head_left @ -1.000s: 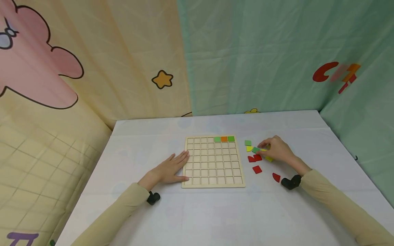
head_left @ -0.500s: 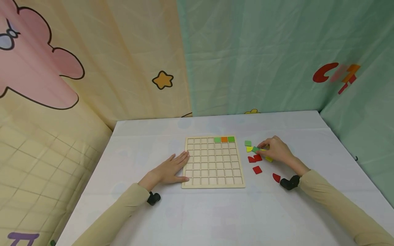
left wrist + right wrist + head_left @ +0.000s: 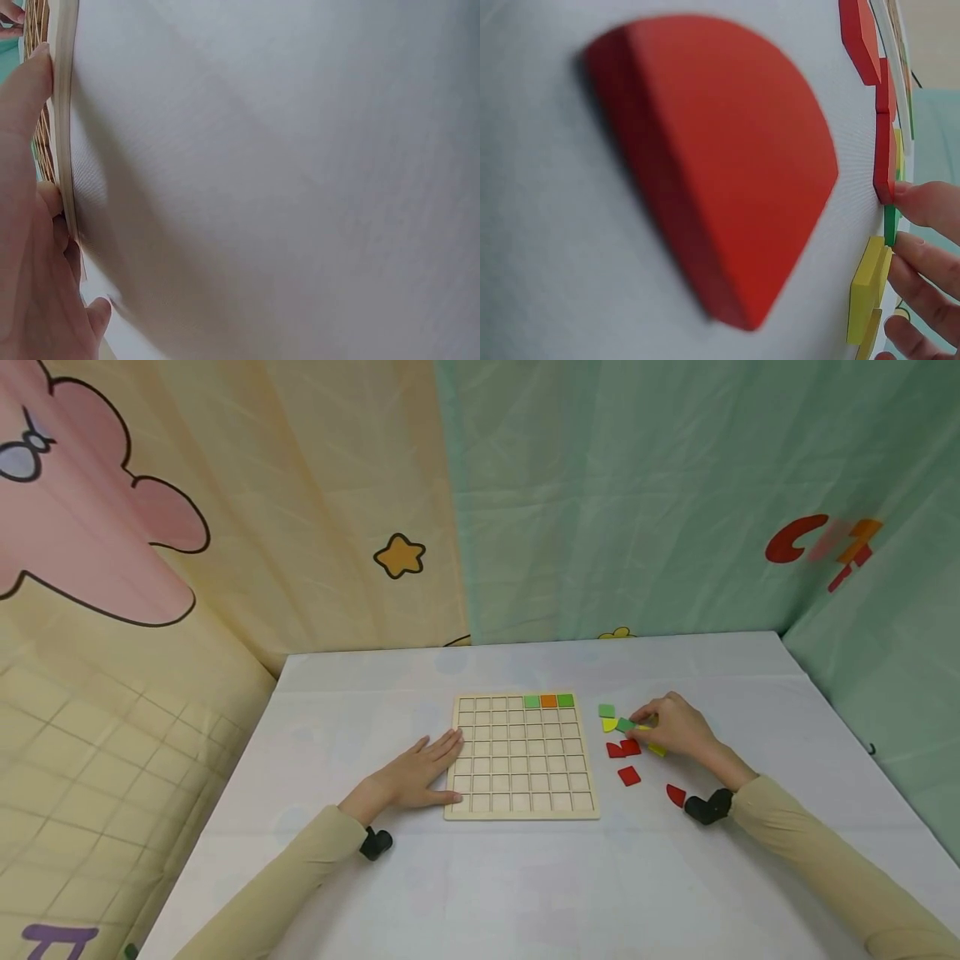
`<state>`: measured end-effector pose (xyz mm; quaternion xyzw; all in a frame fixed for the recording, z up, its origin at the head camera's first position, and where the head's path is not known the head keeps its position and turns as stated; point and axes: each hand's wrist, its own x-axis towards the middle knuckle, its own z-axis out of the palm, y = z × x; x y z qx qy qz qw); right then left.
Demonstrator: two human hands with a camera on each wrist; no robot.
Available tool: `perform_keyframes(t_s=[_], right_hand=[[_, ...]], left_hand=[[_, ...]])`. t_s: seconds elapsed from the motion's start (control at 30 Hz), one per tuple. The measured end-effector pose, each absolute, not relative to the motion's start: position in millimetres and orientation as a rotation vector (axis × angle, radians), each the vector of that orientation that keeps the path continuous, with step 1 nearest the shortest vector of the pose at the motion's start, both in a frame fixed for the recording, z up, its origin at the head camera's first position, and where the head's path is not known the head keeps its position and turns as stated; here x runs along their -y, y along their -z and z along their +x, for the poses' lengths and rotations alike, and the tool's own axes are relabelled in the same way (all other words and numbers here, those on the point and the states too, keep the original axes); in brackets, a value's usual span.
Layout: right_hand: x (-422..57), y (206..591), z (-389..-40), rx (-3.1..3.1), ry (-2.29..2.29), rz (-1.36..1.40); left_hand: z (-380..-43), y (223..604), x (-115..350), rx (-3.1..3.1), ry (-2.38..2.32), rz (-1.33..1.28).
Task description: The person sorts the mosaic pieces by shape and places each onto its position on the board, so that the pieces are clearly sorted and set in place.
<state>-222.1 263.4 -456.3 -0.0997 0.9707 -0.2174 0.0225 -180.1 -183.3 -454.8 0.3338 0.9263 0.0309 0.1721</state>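
Note:
My left hand (image 3: 412,774) rests at the left edge of a pale wooden grid board (image 3: 525,768), its fingers and thumb spread over the rim. The left wrist view shows that hand's fingertips against the board's edge (image 3: 63,112). To the right of the board, my right hand (image 3: 678,727) pinches a green tile (image 3: 624,725) between thumb and fingertips. In the right wrist view, the green tile (image 3: 889,223) shows edge-on between the fingers. Yellow pieces (image 3: 867,289) lie beside them, partly hidden by the hand in the head view.
Two green squares and an orange tile (image 3: 548,701) fill the top right cells. Nearby lie another green tile (image 3: 607,711), a rounded yellow piece (image 3: 609,725), red pieces (image 3: 631,747), a red square (image 3: 629,776) and a red quarter-round (image 3: 676,795) by the right wrist camera (image 3: 708,807).

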Motion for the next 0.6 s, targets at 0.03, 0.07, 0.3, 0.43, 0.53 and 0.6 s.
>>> perform_keyframes(t_s=[0.03,0.07,0.3,0.43,0.53,0.6], right_hand=[[-263.4,456.3,-222.1,-3.008,0.671,-0.305],[-263.2,456.3,-222.1,-3.009,0.670,-0.304],[-263.0,453.9,-222.5,-3.020,0.652,-0.321],[-262.5,451.7,-222.9,-3.018,0.664,-0.335],[-261.4,451.5,-223.8,-3.015,0.674,-0.331],[-260.7,452.1,-224.6,-3.014,0.683,-0.327]], left_hand=[[-180.2,454.9,183.2,-2.631,-0.086,0.948],[-180.2,455.0,183.1,-2.632,-0.084,0.948],[-180.5,455.4,183.0,-2.633,-0.075,0.955],[-180.7,455.7,182.5,-2.634,-0.065,0.964],[-180.6,455.8,182.4,-2.636,-0.056,0.972],[-180.5,455.8,182.7,-2.639,-0.058,0.974]])
